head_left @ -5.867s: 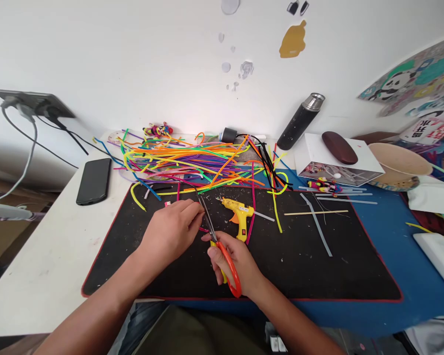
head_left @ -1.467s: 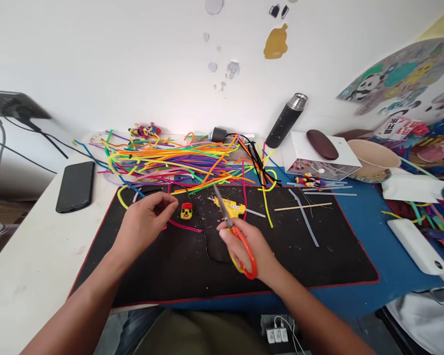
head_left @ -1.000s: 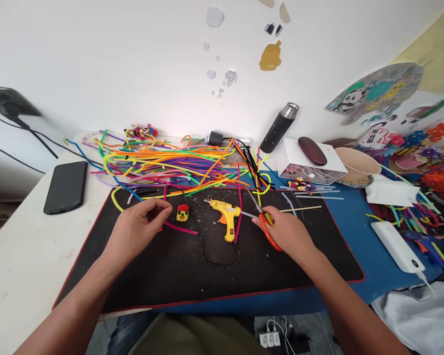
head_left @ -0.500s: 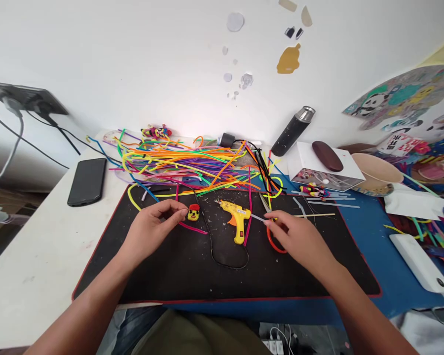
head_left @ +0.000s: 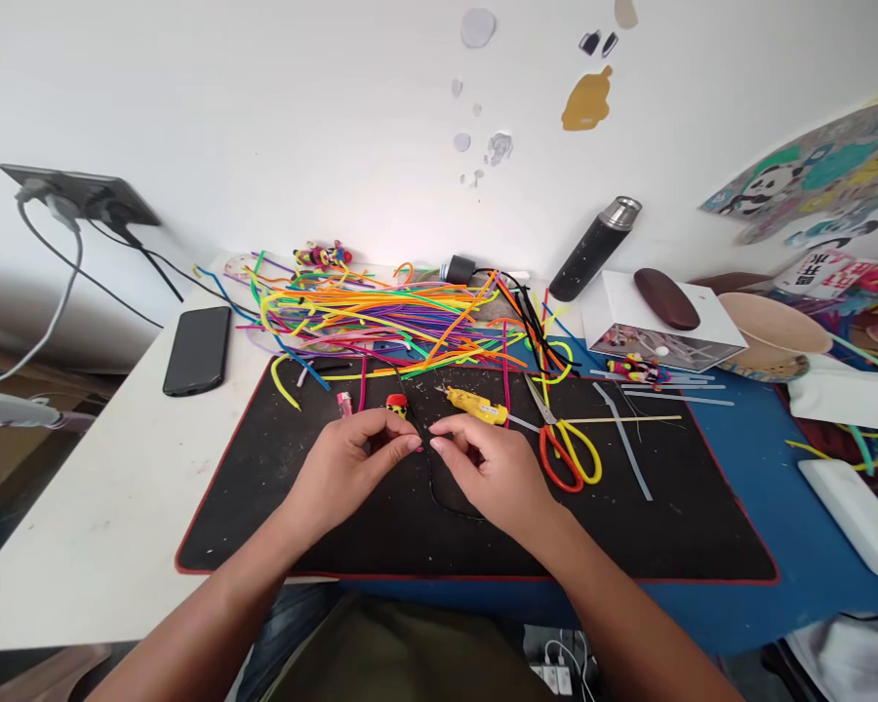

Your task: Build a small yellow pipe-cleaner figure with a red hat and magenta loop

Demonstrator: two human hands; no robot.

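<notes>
My left hand [head_left: 347, 466] and my right hand [head_left: 492, 470] meet fingertip to fingertip over the middle of the black mat [head_left: 278, 507]. Both are closed in a pinch; what is between the fingertips is too small to make out. The glue gun's black cord [head_left: 439, 497] runs under that spot. Just beyond my fingers lie a small yellow and red figure [head_left: 396, 404] and a yellow glue gun [head_left: 477, 406]. Orange-handled scissors [head_left: 567, 453] lie on the mat to the right of my right hand, apart from it.
A heap of coloured pipe cleaners [head_left: 395, 322] covers the back of the table. A phone [head_left: 197, 349] lies at the left, a dark flask [head_left: 596, 249] and a white box [head_left: 665, 327] at the back right. Grey glue sticks [head_left: 625, 439] lie on the mat's right side.
My right hand has put the scissors down on the mat and come left to meet my left hand. The left hand has moved slightly right, in front of the small figure.
</notes>
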